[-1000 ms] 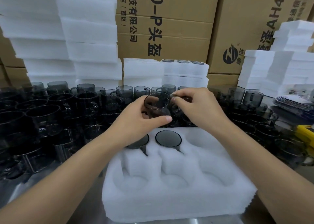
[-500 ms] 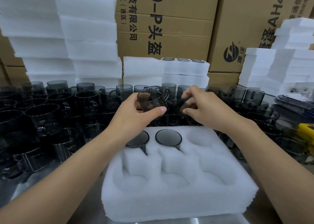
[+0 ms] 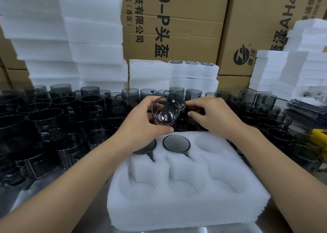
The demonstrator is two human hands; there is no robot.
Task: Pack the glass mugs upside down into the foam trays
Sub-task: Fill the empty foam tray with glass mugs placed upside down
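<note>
Foam tray (image 3: 230, 197) on the counter, six pockets. Two are filled in the far row: left mug (image 3: 146, 147) and middle mug (image 3: 176, 143), both inverted. Third mug (image 3: 165, 113) is tilted above the tray's far edge, with the left hand (image 3: 141, 124) fingers gripping its body. Right hand (image 3: 217, 116) fingers are curled by its handle; grip unclear. Cardboard box (image 3: 177, 29) print: "科技有限公司", "(西区)", "头盔".

Both forearms reach forward, converging; left hand (image 3: 141, 126) grips glass mug (image 3: 165, 112), right hand (image 3: 214, 116) fingers curled just beside it.
</note>
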